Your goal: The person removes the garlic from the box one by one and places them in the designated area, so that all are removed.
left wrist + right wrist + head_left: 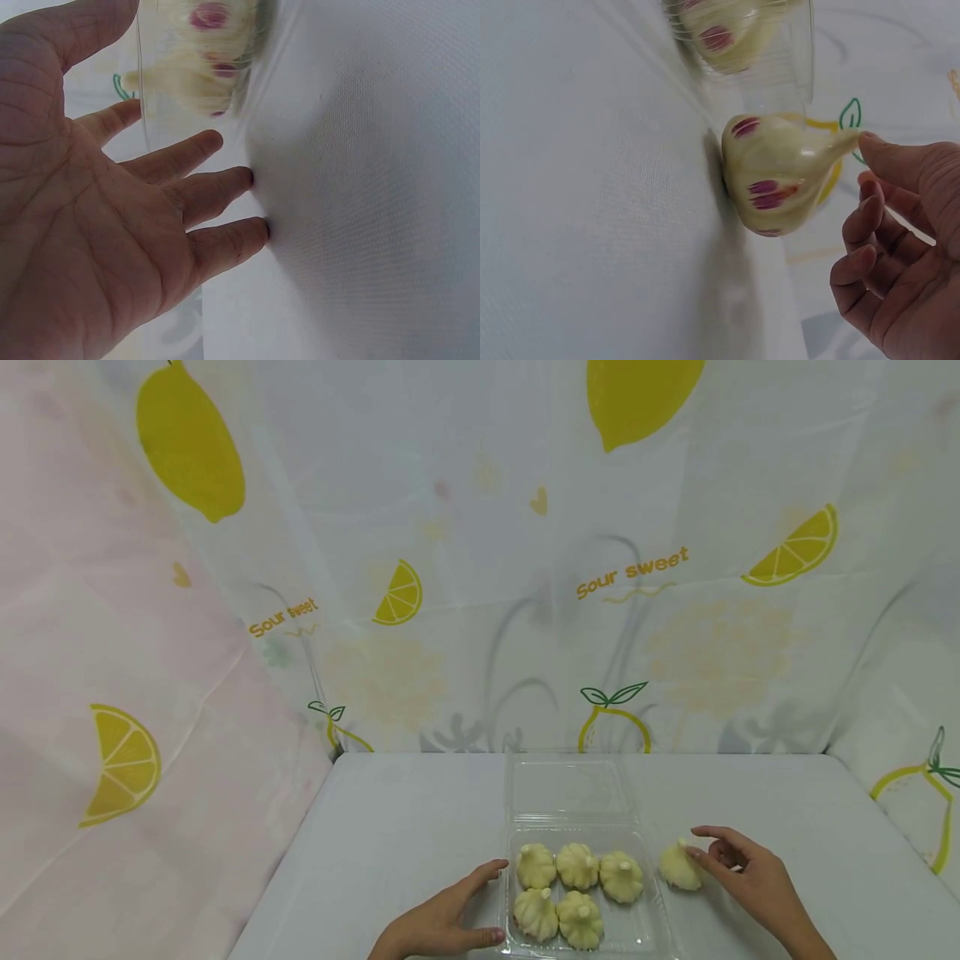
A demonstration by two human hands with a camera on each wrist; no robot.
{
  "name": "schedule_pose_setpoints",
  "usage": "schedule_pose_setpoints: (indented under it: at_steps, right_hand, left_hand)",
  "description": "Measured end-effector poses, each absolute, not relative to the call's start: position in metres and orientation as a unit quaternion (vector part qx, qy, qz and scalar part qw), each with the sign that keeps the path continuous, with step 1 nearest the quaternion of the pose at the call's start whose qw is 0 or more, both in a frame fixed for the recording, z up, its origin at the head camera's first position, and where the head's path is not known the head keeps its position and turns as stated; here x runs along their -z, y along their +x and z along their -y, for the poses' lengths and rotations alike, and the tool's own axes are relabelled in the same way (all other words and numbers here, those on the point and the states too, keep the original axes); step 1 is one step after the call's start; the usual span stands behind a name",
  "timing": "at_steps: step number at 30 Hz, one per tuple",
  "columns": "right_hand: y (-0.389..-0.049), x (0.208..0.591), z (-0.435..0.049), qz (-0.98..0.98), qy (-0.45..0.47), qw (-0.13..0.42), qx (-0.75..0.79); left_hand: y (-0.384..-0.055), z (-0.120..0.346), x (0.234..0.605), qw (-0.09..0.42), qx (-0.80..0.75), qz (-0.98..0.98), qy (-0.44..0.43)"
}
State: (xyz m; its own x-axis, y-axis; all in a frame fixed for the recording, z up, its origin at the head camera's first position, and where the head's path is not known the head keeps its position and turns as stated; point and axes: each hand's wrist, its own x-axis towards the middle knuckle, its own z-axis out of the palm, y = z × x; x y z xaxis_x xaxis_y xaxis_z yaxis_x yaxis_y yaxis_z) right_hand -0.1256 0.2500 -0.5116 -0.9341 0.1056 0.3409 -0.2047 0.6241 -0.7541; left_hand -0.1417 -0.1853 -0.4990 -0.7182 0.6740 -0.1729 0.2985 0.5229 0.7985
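Beside the right wall of a clear plastic clamshell box, a pale garlic bulb sits on the table with its stem up. My right hand is at this bulb. In the right wrist view the thumb meets the tip of the stem, while the forefinger stands apart from the thumb and the other fingers bend loosely. Purple streaks mark the bulb's lower side. Several more garlic bulbs fill two rows in the box. At its left side my left hand spreads its fingers, thumb and forefinger tips at the wall.
The box's transparent lid lies folded back behind it. A white cloth covers the table. Curtains with lemon prints rise along the back and both sides.
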Motion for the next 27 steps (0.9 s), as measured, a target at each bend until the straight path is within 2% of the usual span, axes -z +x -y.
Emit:
schedule_pose_setpoints:
  at_steps: [18,27]
  right_hand:
    - [-0.112,0.488,-0.237,0.881,0.024,0.161,-0.445]
    - [-0.106,0.488,-0.223,0.874,0.059,0.183,-0.446]
  left_hand:
    - [-0.142,0.184,0.500,0.231,-0.379,-0.848,0.288]
    - [-0.142,0.185,0.499,0.230,-0.382,-0.845,0.294]
